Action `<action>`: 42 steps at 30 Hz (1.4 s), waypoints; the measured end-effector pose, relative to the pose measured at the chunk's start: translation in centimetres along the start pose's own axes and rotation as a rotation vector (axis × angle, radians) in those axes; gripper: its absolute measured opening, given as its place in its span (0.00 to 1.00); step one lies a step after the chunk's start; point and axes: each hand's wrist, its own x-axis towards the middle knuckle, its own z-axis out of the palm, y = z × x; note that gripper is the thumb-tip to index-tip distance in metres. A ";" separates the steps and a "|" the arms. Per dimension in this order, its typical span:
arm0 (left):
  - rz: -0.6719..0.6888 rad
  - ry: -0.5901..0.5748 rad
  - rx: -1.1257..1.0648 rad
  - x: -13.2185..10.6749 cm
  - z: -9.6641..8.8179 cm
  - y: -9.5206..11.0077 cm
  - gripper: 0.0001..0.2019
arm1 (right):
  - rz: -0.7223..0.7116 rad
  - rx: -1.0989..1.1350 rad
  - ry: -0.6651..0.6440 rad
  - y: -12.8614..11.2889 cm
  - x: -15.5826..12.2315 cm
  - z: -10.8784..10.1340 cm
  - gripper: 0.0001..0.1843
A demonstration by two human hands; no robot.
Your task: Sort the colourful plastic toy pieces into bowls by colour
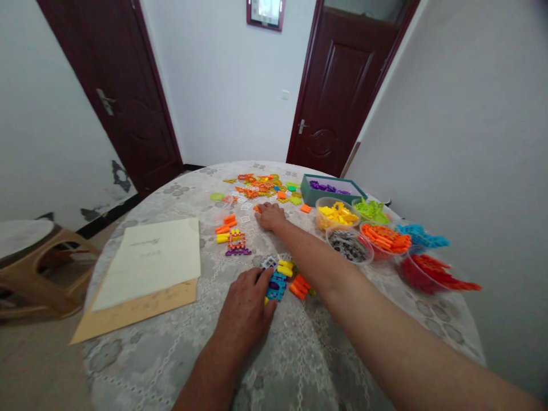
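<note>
My left hand (245,299) is closed on the near edge of a flat assembly of blue plastic building pieces (278,283), thumb and forefinger at its left side. Purple shows in the assembly's middle. Yellow pieces (285,268) and a white lattice piece (269,262) lie at its far side, and orange pieces (300,286) to its right. Farther out, my right hand (271,217) reaches across the table with curled fingers on a small orange piece (257,209), mostly hidden by the fingertips. A small orange, white and purple built piece (237,242) stands left of centre.
Loose pieces (257,187) lie heaped at the far side. On the right are a green box (306,192) of purple pieces and several clear bowls, with yellow (338,213), grey (349,245), orange (385,237) and red pieces (432,273). Paper sheets (149,257) lie left.
</note>
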 end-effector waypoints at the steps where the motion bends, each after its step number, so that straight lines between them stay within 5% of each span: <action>1: -0.004 -0.001 -0.005 0.0 -0.1 0.1 0.30 | -0.019 -0.004 0.003 0.2 -0.4 0.0 0.26; 9: 0.008 0.025 -0.023 -0.6 0.0 0.3 0.30 | -0.043 -0.015 0.042 1.1 -2.3 -0.1 0.21; 15: 0.001 0.045 -0.017 -0.6 0.2 0.4 0.30 | -0.119 -0.005 0.034 1.7 -1.0 -0.4 0.33; 21: -0.006 0.058 -0.044 -0.7 -0.1 0.5 0.32 | -0.201 -0.015 -0.059 0.6 -0.3 -0.6 0.28; 27: -0.019 0.036 -0.062 -1.0 0.1 0.7 0.40 | -0.331 -0.043 -0.173 0.2 -4.2 -2.6 0.24; 32: -0.025 0.058 -0.052 -1.2 0.5 0.9 0.38 | -0.432 -0.041 -0.352 0.9 -8.3 -5.3 0.10; 39: -0.069 0.081 -0.032 -1.0 0.8 0.9 0.43 | -0.484 0.138 -0.036 -4.8 -5.9 -4.7 0.24; 42: -0.145 0.091 -0.014 -0.9 1.2 0.8 0.49 | -0.389 0.100 -0.046 -7.8 -4.2 -3.0 0.28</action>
